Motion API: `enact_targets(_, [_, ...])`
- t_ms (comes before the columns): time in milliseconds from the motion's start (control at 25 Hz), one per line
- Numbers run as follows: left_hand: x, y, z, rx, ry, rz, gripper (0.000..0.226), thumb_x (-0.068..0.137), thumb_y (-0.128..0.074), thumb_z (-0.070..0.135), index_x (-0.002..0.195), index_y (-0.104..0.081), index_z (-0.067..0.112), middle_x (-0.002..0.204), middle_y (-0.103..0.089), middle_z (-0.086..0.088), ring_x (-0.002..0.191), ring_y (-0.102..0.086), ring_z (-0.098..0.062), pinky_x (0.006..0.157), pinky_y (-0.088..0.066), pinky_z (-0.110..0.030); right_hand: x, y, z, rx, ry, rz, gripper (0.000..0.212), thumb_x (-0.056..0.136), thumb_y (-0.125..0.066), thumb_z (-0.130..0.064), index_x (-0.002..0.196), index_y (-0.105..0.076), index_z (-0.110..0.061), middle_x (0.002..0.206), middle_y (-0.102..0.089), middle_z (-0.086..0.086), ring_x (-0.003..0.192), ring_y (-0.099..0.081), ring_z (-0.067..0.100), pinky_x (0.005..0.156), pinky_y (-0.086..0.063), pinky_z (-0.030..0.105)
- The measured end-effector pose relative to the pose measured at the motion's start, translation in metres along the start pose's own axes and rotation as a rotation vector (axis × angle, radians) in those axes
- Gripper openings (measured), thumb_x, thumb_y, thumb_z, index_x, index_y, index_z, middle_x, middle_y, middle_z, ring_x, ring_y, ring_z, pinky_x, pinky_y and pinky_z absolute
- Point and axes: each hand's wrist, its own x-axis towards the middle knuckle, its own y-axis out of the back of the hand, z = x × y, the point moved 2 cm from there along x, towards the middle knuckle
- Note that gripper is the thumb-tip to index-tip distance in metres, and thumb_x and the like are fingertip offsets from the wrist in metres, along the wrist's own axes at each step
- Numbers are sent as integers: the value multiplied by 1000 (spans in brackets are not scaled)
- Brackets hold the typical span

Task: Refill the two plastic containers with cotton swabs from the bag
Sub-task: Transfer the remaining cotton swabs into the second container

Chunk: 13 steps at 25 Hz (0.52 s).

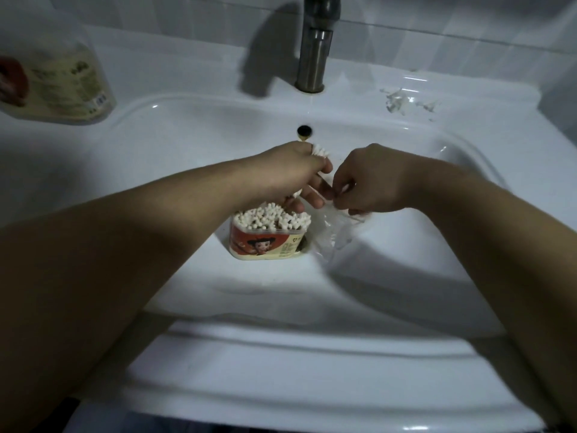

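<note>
- Both forearms reach in from the bottom corners over the white sink (406, 345), and the hands meet above the middle of the basin.
- The left hand (296, 175) is knuckles-up, with its fingers curled round a bundle of cotton swabs (321, 150). The white tips poke out the far side of the fist.
- The right hand (373, 182) is bent in toward the left one, fingers bunched and pinching the top edge of the clear bag (335, 228). The two hands' fingertips are just about touching.
- The bag hangs crumpled under the right hand. Can't tell what's inside it.
- The container (268, 242) stands upright in the basin right under the left hand, just left of the bag, packed with swabs standing on end.
- Behind them, the faucet (315, 45) is at the back, a bottle (62, 85) sits on the left ledge, and a plastic scrap (398, 100) lies on the right ledge.
</note>
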Motion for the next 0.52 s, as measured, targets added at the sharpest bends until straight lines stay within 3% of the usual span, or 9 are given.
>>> enact_targets(280, [3,2,-5,11,12,33,15,108,-43,25,102,-55,17,111,-73,-11,77,-69,-20,53,-50,-27,-10,18,8,265,-37,322,16,87,-61,-16,81,-75,-20,67,-73,-3,60,-71,7,71,-60,27])
enact_targets(520, [3,3,-4,-72,-6,40,21,110,-42,30,119,-54,16,95,-80,-3,70,-68,-17,50,-44,-25,-4,17,16,586,-108,447,17,84,-59,-9,78,-75,-13,68,-73,10,60,-74,20,70,-65,38])
